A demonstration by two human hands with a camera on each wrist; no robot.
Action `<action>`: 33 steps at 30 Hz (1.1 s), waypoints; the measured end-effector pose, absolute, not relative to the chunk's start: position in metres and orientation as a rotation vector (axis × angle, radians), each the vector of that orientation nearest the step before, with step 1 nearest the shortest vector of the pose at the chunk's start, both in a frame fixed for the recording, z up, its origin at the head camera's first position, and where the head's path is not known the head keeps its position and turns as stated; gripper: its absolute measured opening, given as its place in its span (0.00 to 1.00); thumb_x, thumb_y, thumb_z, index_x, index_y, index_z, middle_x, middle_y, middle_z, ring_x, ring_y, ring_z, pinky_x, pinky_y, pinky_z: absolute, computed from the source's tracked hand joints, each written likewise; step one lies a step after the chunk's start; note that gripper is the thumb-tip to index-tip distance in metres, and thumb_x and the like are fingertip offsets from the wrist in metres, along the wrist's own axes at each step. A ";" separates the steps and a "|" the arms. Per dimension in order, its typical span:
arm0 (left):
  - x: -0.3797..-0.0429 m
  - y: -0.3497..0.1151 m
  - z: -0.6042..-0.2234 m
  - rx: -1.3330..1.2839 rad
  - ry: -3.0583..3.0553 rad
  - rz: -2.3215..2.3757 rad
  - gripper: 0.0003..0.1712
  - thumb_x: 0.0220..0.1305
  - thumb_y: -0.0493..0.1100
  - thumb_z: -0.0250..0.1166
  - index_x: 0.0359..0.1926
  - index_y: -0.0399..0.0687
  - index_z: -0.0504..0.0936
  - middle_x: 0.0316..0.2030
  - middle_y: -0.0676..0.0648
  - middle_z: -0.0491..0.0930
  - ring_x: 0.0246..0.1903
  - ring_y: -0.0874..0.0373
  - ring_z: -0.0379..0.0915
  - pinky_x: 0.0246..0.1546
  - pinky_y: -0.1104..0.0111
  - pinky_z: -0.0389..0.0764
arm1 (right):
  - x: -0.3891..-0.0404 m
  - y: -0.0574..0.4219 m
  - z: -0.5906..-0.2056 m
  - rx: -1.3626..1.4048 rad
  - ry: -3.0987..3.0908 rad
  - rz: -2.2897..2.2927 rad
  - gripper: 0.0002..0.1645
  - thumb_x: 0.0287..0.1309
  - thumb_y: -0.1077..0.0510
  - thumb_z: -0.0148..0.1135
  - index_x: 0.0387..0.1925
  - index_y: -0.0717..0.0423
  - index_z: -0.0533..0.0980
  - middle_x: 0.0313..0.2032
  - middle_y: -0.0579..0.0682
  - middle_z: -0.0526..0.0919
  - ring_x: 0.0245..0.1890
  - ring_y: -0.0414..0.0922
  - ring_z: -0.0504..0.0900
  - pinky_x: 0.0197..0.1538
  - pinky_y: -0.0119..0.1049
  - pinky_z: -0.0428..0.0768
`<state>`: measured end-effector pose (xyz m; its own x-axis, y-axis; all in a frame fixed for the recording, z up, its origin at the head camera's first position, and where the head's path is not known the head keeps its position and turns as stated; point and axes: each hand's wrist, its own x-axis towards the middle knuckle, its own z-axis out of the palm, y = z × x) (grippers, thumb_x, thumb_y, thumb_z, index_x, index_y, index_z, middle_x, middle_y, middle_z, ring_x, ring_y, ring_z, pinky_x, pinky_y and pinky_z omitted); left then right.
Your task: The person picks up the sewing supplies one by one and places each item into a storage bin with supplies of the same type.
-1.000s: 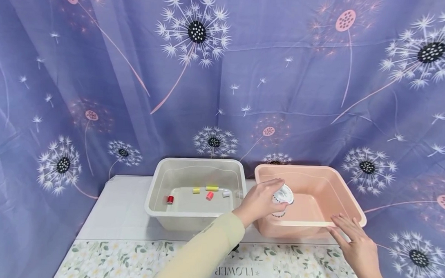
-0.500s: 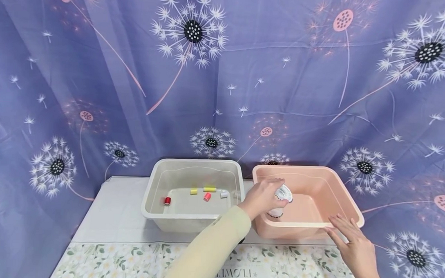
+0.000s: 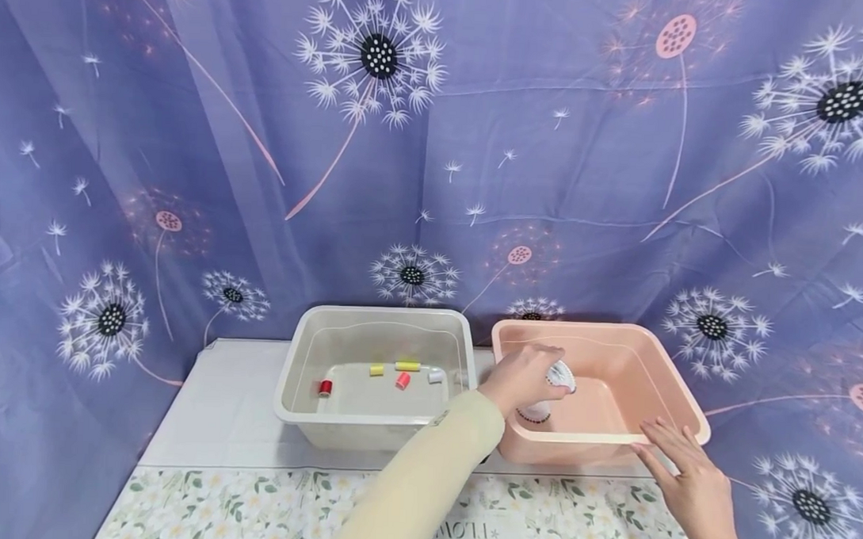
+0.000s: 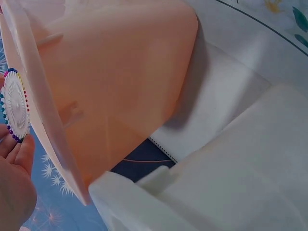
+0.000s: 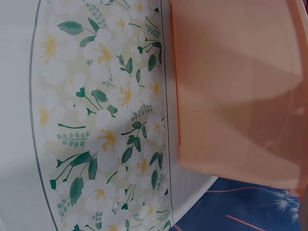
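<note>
My left hand (image 3: 522,376) pinches a pin wheel (image 3: 561,375) over the left part of the pink bin (image 3: 597,438). In the left wrist view this pin wheel (image 4: 17,105) is a white disc with coloured pin heads round its edge. A second white disc with beaded edge (image 3: 533,413) lies in the bin below the hand, partly covered by it. My right hand (image 3: 691,477) rests with extended fingers on the bin's front right rim. The right wrist view does not show that hand, only the bin's outer wall (image 5: 236,96).
A grey bin (image 3: 372,420) stands left of the pink one. It contains a red thread spool (image 3: 325,388), a coral spool (image 3: 402,380), two yellow pieces (image 3: 407,365) and a white spool (image 3: 436,377). A floral cloth (image 3: 252,501) covers the table's front; a purple curtain (image 3: 479,144) hangs behind.
My left hand and the pin wheel have shifted slightly right within the pink bin, and the wheel has turned a little. The right hand stays on the rim.
</note>
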<state>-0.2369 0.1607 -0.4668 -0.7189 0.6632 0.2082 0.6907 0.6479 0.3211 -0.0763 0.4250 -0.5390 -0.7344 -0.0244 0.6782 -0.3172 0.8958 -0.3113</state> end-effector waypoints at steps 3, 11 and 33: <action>-0.237 0.164 -0.466 -1.146 -2.806 -0.579 0.35 0.69 0.62 0.73 0.71 0.55 0.81 0.68 0.59 0.81 0.65 0.65 0.79 0.57 0.77 0.82 | -0.076 0.426 -0.540 0.248 -2.343 0.542 0.28 0.62 0.42 0.76 0.57 0.53 0.88 0.61 0.32 0.80 0.70 0.17 0.65 0.80 0.25 0.59; -0.235 0.174 -0.468 -1.183 -2.831 -0.431 0.35 0.71 0.64 0.71 0.73 0.57 0.79 0.67 0.58 0.81 0.62 0.65 0.80 0.60 0.77 0.80 | -0.076 0.424 -0.542 0.272 -2.321 0.555 0.30 0.64 0.38 0.73 0.55 0.56 0.89 0.61 0.36 0.82 0.70 0.18 0.65 0.81 0.27 0.60; -0.223 0.162 -0.453 -1.260 -2.916 -0.346 0.36 0.72 0.67 0.67 0.76 0.66 0.76 0.72 0.63 0.75 0.74 0.68 0.67 0.71 0.78 0.70 | -0.077 0.424 -0.539 0.276 -2.329 0.546 0.35 0.67 0.31 0.67 0.55 0.56 0.88 0.62 0.20 0.73 0.70 0.17 0.65 0.81 0.29 0.60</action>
